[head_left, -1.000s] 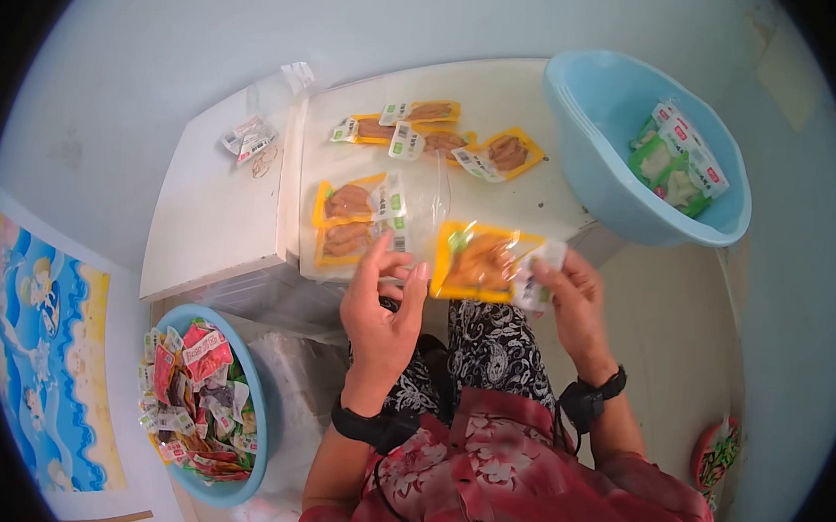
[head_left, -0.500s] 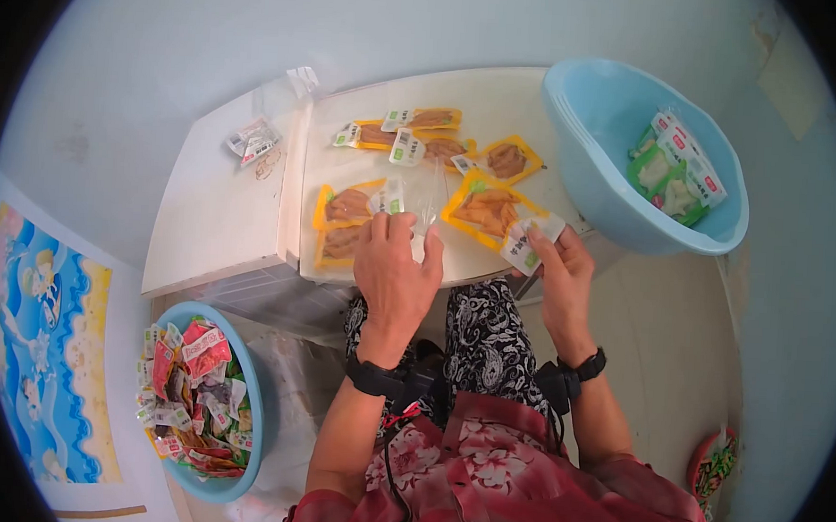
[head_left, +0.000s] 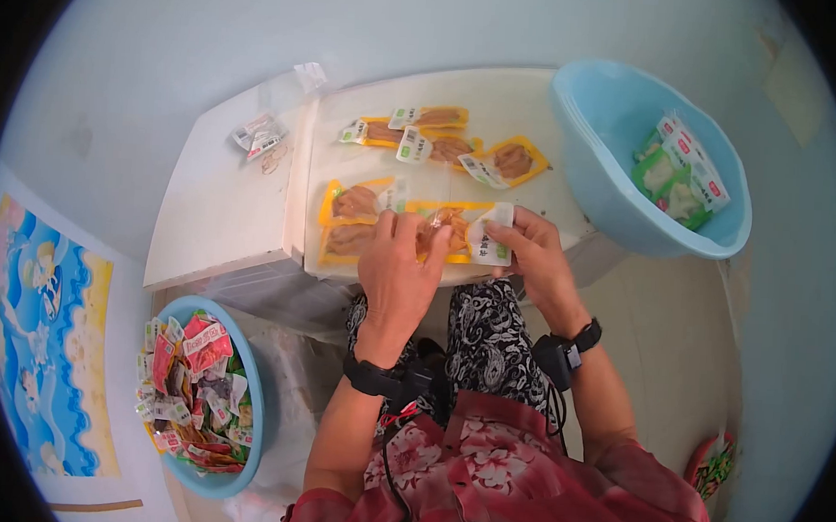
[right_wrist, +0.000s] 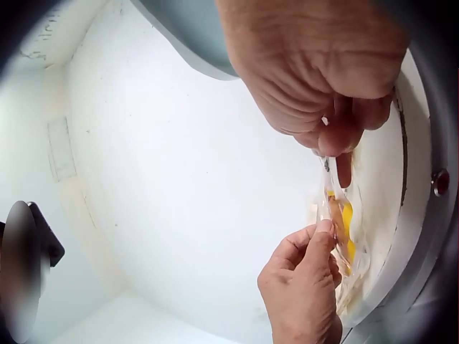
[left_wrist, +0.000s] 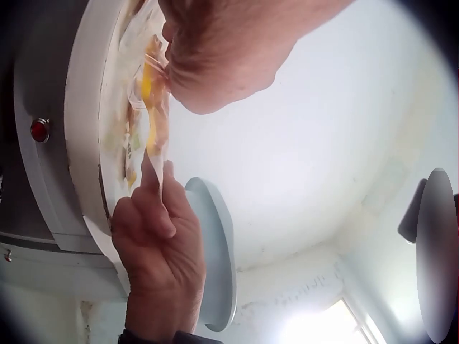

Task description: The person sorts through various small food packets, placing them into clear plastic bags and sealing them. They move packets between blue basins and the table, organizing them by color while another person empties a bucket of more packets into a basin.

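Note:
My right hand [head_left: 538, 264] pinches the white end of a yellow-edged snack packet [head_left: 488, 239], with brown pieces showing through its clear window. The packet lies level over the front of the table, its far end reaching behind my left hand [head_left: 396, 279]. In the right wrist view, thumb and fingers of the left hand [right_wrist: 305, 276] pinch thin clear plastic film [right_wrist: 320, 213] beside the packet [right_wrist: 337, 209]. From the left wrist, the packet [left_wrist: 156, 118] appears edge-on between both hands. Two similar packets [head_left: 355, 204] lie left of the left hand, partly covered by it.
Several yellow-edged packets [head_left: 510, 162] lie at the back of the white table [head_left: 539, 107]. A blue basin [head_left: 584, 156] with green-white packets stands at right. Another blue basin [head_left: 256, 423], full of mixed packets, is low left. A silvery packet [head_left: 259, 135] lies on the side cabinet [head_left: 222, 203].
My right hand has brought the packet down and left, over the table front. The left hand, earlier raised with fingers spread, has turned over and taken hold of the clear film.

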A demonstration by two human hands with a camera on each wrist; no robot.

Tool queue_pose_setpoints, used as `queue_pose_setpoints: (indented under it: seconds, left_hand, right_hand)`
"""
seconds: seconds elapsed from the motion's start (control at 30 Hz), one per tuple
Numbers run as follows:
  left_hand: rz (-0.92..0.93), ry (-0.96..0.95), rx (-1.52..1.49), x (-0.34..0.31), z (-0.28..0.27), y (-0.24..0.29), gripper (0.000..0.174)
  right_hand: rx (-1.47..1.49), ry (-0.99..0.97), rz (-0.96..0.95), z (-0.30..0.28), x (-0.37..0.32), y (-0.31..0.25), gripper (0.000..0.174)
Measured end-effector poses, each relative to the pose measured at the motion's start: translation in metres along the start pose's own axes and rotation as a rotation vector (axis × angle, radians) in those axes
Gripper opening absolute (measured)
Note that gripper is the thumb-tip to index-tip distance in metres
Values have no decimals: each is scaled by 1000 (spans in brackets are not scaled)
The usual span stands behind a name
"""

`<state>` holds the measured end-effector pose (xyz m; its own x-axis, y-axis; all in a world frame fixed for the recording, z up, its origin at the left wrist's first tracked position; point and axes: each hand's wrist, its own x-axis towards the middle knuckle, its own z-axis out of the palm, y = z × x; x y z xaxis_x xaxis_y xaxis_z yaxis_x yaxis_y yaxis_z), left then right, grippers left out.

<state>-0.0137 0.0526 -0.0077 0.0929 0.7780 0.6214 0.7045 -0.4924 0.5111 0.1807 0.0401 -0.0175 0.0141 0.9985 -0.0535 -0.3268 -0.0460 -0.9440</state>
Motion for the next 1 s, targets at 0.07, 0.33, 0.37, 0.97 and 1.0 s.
queue_pose_setpoints:
  seconds: [0.07, 0.33, 0.37, 0.97, 1.0]
  left_hand:
    - [-1, -32, 4, 1, 4, -4, 10]
    - [84, 39, 35, 7, -1, 19, 7]
    - [116, 43, 50, 7, 0, 19, 8]
    - [104, 61, -252, 0, -10, 13, 10]
    - [119, 69, -262, -3, -14, 9, 13]
  right_hand:
    - [-117, -29, -28, -6, 3, 2, 22]
    - [-85, -154, 101, 10, 13, -14, 21]
    - [-78, -185, 127, 10, 17, -15, 20]
    - [-231, -476, 366, 54, 54, 2, 12]
    - [-223, -451, 358, 56, 55, 2, 12]
